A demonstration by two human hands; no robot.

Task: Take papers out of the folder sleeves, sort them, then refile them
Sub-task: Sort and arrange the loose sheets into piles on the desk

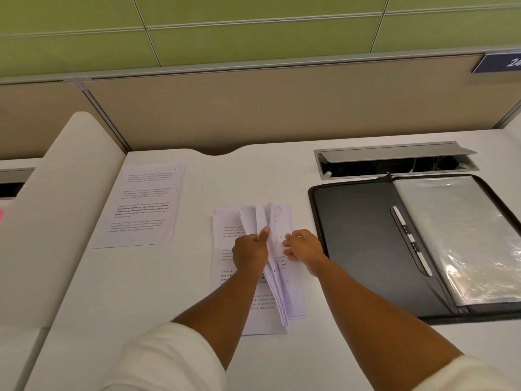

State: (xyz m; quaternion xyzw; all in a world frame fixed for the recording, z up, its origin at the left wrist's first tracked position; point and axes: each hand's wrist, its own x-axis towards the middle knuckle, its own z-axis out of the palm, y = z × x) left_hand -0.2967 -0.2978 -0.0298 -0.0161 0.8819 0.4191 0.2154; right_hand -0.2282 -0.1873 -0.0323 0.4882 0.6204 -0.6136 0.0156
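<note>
A stack of printed papers [277, 221] lies at the middle of the white desk, its upper sheets lifted and fanned. My left hand [249, 251] grips several raised sheets, thumb pointing up along them. My right hand [303, 246] rests on the right side of the stack, fingers touching a sheet marked 5. A single printed sheet [146, 204] lies flat apart at the left. The black zip folder [355, 241] lies open at the right, with clear plastic sleeves [462, 235] on its right half.
An open cable hatch [394, 162] with a grey lid sits in the desk behind the folder. A beige partition [253, 108] stands along the desk's far edge. A white curved divider [56, 207] rises at the left.
</note>
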